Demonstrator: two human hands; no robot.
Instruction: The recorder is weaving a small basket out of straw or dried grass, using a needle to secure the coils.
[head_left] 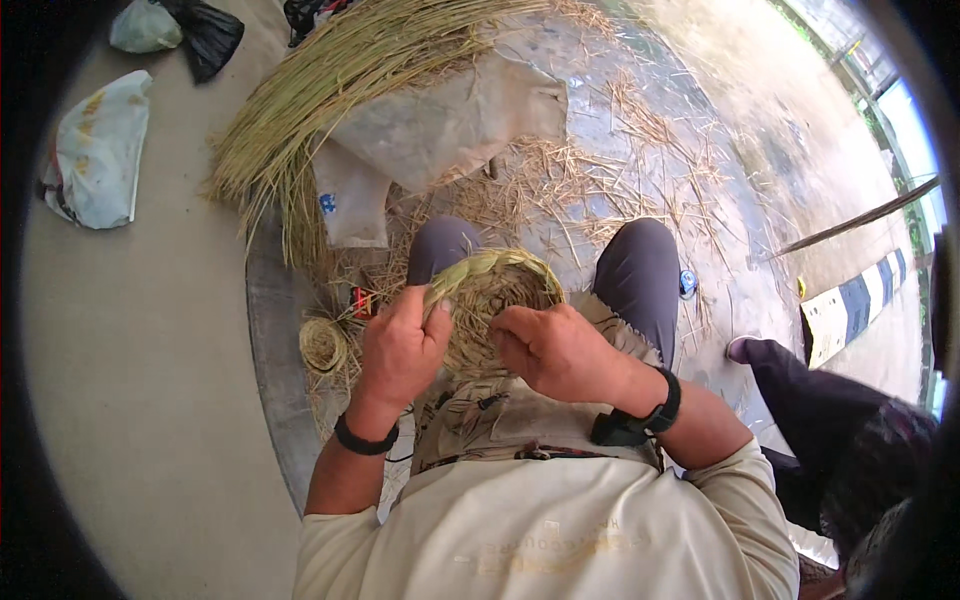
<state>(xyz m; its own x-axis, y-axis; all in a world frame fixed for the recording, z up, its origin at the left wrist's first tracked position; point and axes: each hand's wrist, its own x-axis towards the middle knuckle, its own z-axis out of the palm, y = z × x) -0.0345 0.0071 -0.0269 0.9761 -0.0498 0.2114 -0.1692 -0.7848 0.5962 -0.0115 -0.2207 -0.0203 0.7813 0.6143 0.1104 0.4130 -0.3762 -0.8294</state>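
A round woven straw basket [505,262] with a thick braided rim rests in my lap, its opening tilted up. My left hand [405,340] grips the rim on its left side, thumb inside and fingers round the outer wall. Over the right part of the opening my right hand [560,350] is closed in a pinch. Whatever lies between those fingertips is hidden. Short straw ends show inside the basket. A smaller straw basket [322,346] stands on the ground to the left of my left hand.
A big bundle of long straw [350,80] lies ahead at the left, beside a plastic sheet [450,115]. Loose straw [570,180] covers the mat. A blue round object [687,283] is near my right knee. White bag [100,150] far left; another person's dark-clothed leg [810,400] at right.
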